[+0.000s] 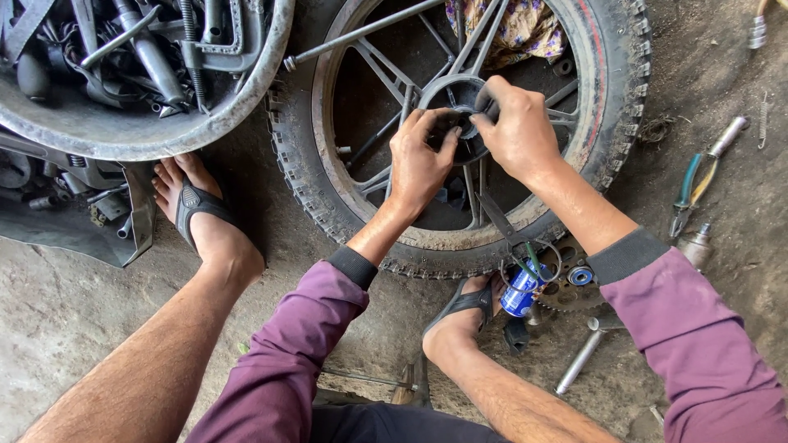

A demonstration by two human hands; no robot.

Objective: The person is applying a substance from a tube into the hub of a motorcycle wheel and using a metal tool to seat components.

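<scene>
The tyre [312,176] is matt black rubber, rough with knobbly tread and grey with dust. Inside it the wheel [373,70] is dark metal, its spokes dull and greasy. At ten o'clock the basin [164,131] is worn grey metal holding oily steel parts. At three o'clock the pliers [694,184] have glossy green plastic grips. The can [519,291] at five o'clock is shiny blue metal. The sleeves [287,361] are soft purple cloth. The floor [66,303] is rough, dusty concrete.
</scene>
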